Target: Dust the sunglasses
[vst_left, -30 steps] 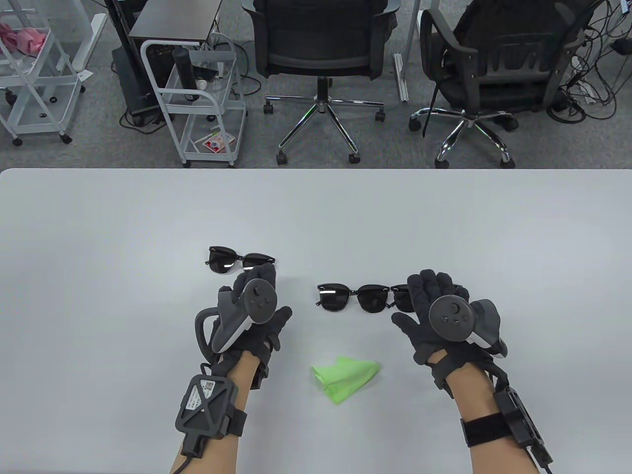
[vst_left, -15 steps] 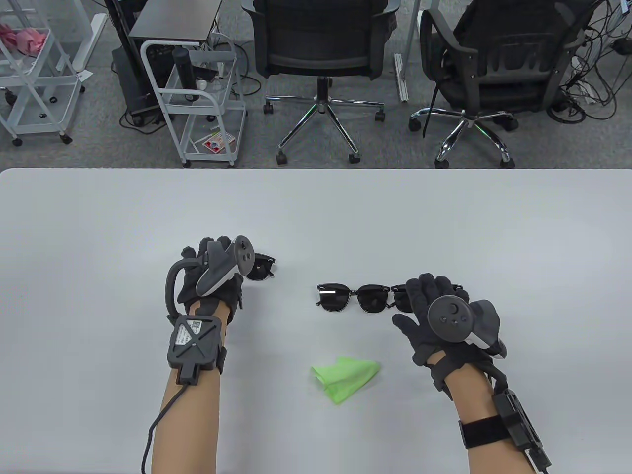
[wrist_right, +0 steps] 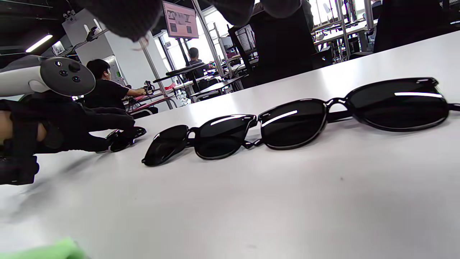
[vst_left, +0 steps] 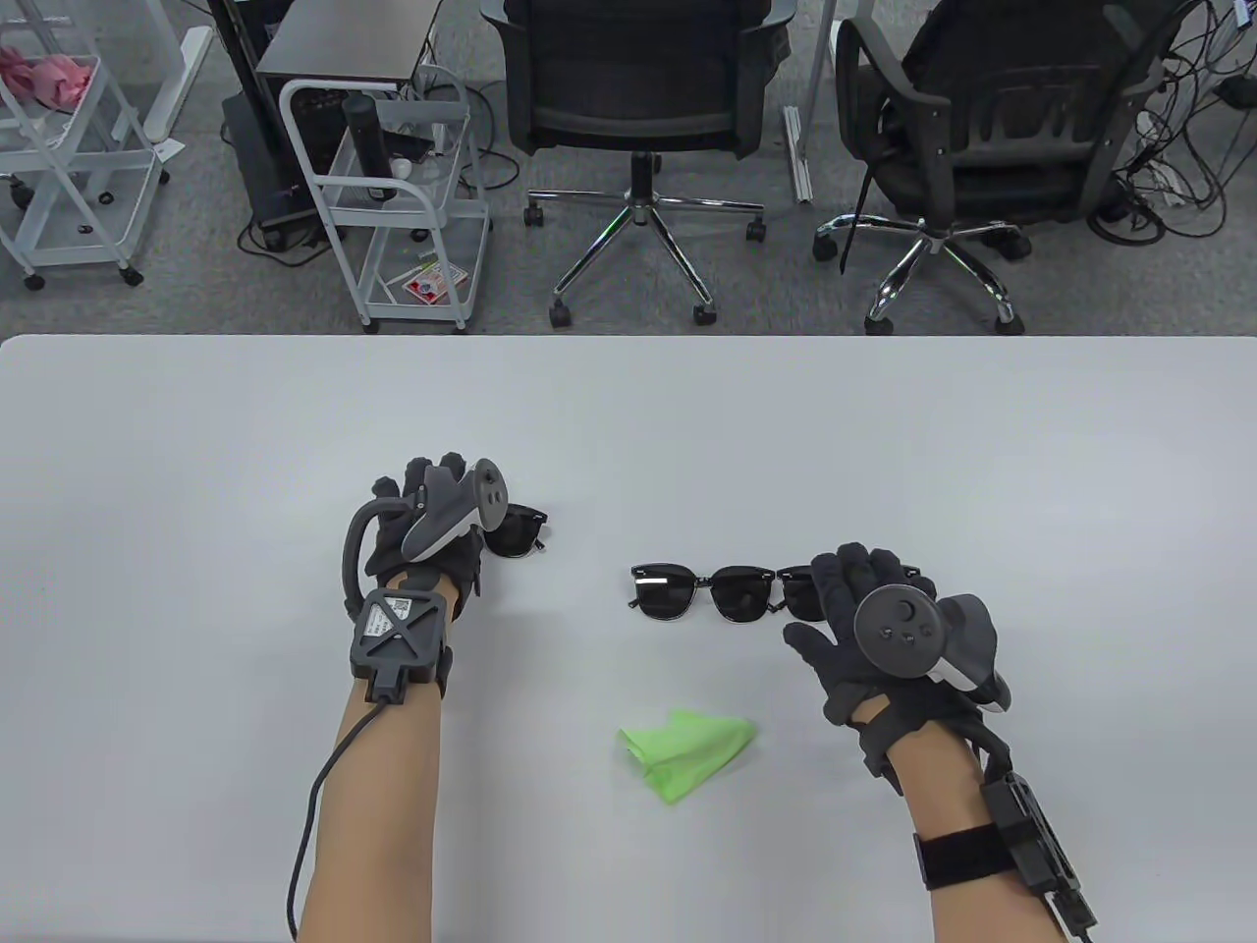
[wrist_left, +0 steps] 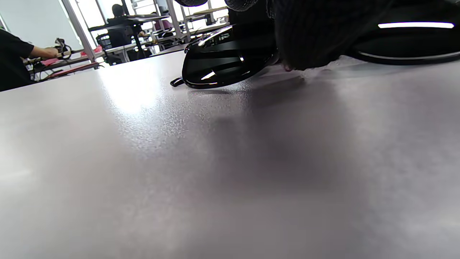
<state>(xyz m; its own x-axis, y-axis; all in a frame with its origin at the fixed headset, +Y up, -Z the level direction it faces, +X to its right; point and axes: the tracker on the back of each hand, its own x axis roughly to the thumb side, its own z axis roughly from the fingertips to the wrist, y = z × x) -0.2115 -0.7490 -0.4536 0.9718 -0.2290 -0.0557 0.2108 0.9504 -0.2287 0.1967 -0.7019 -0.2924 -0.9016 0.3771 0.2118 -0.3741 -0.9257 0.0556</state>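
Three black sunglasses lie on the white table (vst_left: 628, 422). My left hand (vst_left: 437, 501) lies curled over the left pair (vst_left: 518, 531), hiding all but one lens. In the left wrist view my thumb (wrist_left: 305, 43) presses at the bridge of this pair (wrist_left: 222, 61), which rests on the table. The middle pair (vst_left: 702, 592) lies free. My right hand (vst_left: 854, 599) hovers flat and open over the right pair (vst_left: 800, 594). The right wrist view shows the middle pair (wrist_right: 201, 138) and the right pair (wrist_right: 359, 108) in a row, untouched. A green cloth (vst_left: 687, 751) lies crumpled near the front.
Beyond the table's far edge stand two office chairs (vst_left: 643, 88), a white wire cart (vst_left: 393, 196) and cables on the floor. The table's far half is bare surface.
My left hand moved forward and left onto the left sunglasses, covering one lens, then settled there. My right hand stayed over the right pair. The cloth and the other sunglasses did not move.
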